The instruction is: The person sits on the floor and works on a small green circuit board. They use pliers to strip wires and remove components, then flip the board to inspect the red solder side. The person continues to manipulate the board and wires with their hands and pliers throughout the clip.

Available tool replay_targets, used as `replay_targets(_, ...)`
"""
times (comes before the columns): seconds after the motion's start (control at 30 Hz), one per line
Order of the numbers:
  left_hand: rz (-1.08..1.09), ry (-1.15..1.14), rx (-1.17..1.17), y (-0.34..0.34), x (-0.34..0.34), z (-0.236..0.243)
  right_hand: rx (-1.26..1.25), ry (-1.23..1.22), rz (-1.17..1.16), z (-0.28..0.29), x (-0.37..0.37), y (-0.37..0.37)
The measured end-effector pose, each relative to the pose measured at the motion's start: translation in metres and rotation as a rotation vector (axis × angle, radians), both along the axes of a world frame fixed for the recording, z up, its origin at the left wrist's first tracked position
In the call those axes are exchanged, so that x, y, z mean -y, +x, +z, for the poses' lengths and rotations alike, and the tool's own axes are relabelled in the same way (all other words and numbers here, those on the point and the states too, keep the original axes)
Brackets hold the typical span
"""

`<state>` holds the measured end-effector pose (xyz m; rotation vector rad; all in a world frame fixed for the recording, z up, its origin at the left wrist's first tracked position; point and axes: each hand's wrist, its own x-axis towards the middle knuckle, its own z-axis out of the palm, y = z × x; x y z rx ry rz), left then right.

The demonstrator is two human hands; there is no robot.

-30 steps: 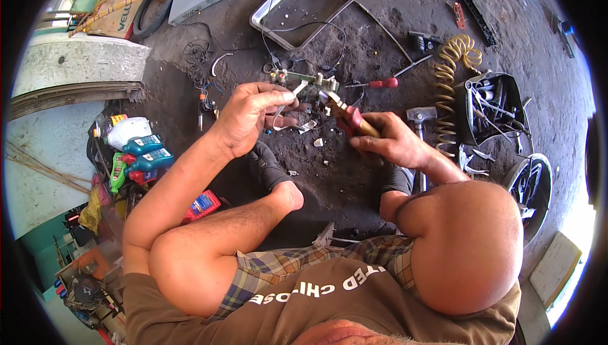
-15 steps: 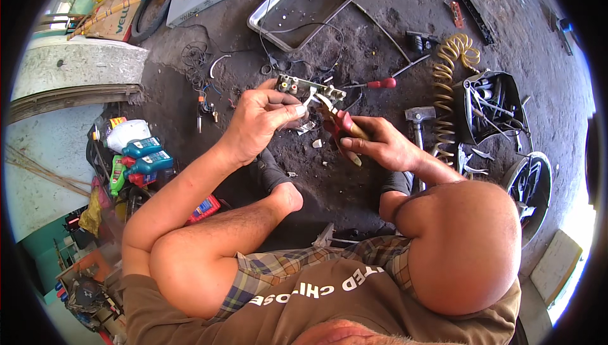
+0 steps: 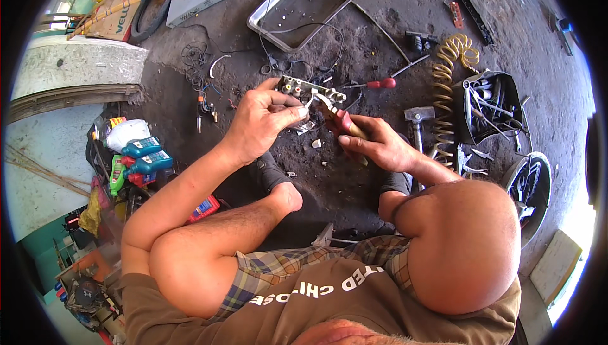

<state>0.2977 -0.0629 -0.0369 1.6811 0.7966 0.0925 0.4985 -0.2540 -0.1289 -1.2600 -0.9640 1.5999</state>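
Observation:
My left hand [image 3: 263,120] is closed on a small circuit board [image 3: 306,86] that carries round audio jacks with red, yellow and white centres. Its thumb and fingertips pinch the near edge, where a whitish piece shows. In my right hand [image 3: 382,143] is a pair of pliers [image 3: 345,122] with red and yellowish grips, fingers wrapped round the handles. The plier jaws meet the board's near side, right of my left fingertips; exactly what they bite is too small to tell. Beyond the board, a red-handled screwdriver [image 3: 382,83] lies on the ground.
A metal tray [image 3: 253,19] with small bits lies ahead. To the right are a hammer [image 3: 420,114], a coiled yellow hose [image 3: 443,85], a black tool container [image 3: 467,107] and a round bin [image 3: 543,183]. Tangled wire [image 3: 196,60] and several bottles [image 3: 149,162] sit left.
My right hand has drawn the plier handles closer together. The board has tilted slightly, so its jacks face up more. My left hand keeps nearly the same place.

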Motion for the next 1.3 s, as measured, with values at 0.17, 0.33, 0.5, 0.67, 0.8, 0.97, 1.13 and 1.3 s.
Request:
replay_targets(0.17, -0.089, 0.225, -0.019, 0.000, -0.002, 0.001, -0.079, 0.016, -0.050, -0.004, 0.000, -0.005)
replay_targets(0.33, -0.062, 0.192, 0.001, -0.003, -0.001, -0.003, -0.126, -0.020, -0.058, -0.003, 0.000, -0.007)
replay_targets(0.5, -0.075, 0.176, -0.057, 0.001, -0.004, 0.004, -0.245, -0.053, -0.066, -0.004, 0.001, -0.007)
replay_targets(0.67, -0.071, 0.126, -0.039, 0.001, -0.004, 0.002, -0.320, -0.075, -0.087, 0.002, -0.001, -0.010)
replay_targets(0.8, -0.064, 0.077, -0.023, 0.001, -0.006, 0.001, -0.315, -0.085, -0.090, -0.002, 0.000, -0.011)
replay_targets(0.97, -0.095, 0.128, -0.002, 0.000, -0.010, -0.002, -0.287, -0.090, -0.089, -0.006, 0.001, -0.010)
replay_targets(1.13, -0.109, 0.134, -0.013, 0.002, -0.008, 0.002, -0.251, -0.069, -0.084, -0.010, 0.002, -0.009)
replay_targets(1.3, -0.116, 0.139, -0.043, 0.002, -0.007, 0.003, -0.235, -0.039, -0.087, -0.018, 0.000, -0.012)
